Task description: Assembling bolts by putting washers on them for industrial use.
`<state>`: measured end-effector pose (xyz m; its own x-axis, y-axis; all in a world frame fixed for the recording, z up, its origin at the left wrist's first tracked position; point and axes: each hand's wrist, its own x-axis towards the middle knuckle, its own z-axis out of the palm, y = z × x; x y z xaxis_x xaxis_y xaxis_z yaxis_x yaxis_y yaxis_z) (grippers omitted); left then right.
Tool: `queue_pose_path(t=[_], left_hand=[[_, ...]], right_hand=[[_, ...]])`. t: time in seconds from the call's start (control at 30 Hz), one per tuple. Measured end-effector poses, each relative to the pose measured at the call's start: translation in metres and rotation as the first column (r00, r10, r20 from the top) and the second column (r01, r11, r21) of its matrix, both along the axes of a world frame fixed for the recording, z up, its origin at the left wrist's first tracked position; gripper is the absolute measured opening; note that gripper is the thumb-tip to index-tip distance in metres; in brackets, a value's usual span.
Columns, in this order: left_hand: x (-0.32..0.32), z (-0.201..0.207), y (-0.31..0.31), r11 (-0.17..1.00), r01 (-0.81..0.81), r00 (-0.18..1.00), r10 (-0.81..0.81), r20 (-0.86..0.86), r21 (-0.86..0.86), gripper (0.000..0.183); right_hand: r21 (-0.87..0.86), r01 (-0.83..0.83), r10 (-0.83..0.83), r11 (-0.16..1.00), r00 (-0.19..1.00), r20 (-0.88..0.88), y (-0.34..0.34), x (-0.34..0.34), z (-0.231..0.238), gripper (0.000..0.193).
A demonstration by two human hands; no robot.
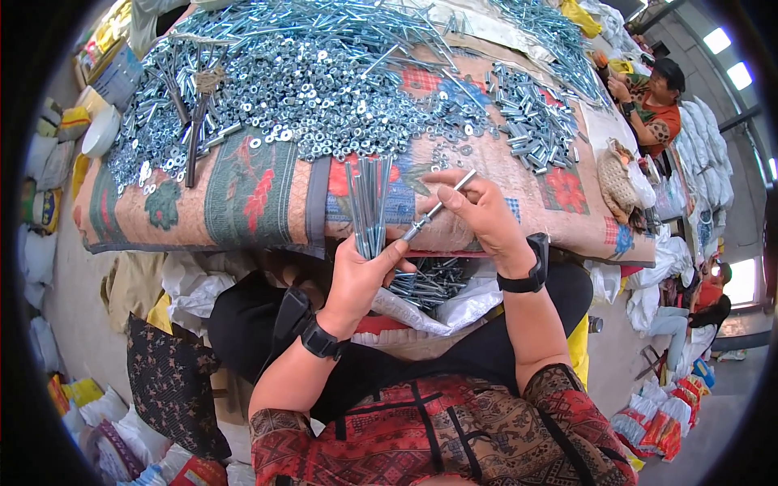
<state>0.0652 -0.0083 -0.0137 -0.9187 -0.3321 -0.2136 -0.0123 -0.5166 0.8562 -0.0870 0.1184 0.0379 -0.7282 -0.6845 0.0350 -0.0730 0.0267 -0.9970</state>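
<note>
My left hand (361, 271) is closed around a bundle of long, thin metal rods (370, 206) that stand upright out of the fist. Between its thumb and forefinger it also pinches the lower end of a single bolt (427, 219), which slants up to the right. A sleeve and what looks like a nut sit on this bolt near the left fingertips. The fingers of my right hand (484, 217) are bent round its upper part, the thumb pressing on it. Below both hands, an open white sack (478, 306) between my legs holds many bolts (429, 283).
A patterned cloth (267, 190) covers the table. On it lie a heap of nuts and washers (340, 105), a pile of metal sleeves (535, 121) and long rods (332, 32). Dark tools (194, 138) rest at left. Another person (652, 101) works at the far right.
</note>
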Motion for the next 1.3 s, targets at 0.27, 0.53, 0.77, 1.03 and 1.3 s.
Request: queue_pose_path(t=[0.27,0.53,0.77,1.03,1.3], left_hand=[[-0.001,-0.001,0.001,1.0,0.018,1.0,-0.018,-0.005,-0.023,0.017],[-0.007,0.001,-0.004,0.999,0.006,1.0,-0.006,0.005,-0.036,0.019],[-0.002,-0.006,0.002,0.999,-0.012,0.999,0.013,0.036,-0.041,0.015],[0.001,-0.01,0.006,0.999,0.015,1.0,-0.015,0.007,-0.03,0.017],[-0.005,0.0,0.012,0.982,-0.091,0.996,0.086,-0.034,-0.167,0.014]], right_hand=[[0.083,-0.109,0.103,0.991,0.992,0.075,0.01,-0.004,-0.006,0.038],[0.293,-0.033,0.043,0.956,0.999,-0.026,0.002,-0.012,-0.003,0.035],[0.049,-0.113,0.106,0.992,0.986,0.13,0.011,-0.006,-0.028,0.032],[0.113,0.006,0.004,0.994,0.996,-0.089,0.007,0.003,-0.013,0.03],[0.177,-0.179,0.154,0.968,0.978,0.143,0.009,0.006,-0.025,0.024]])
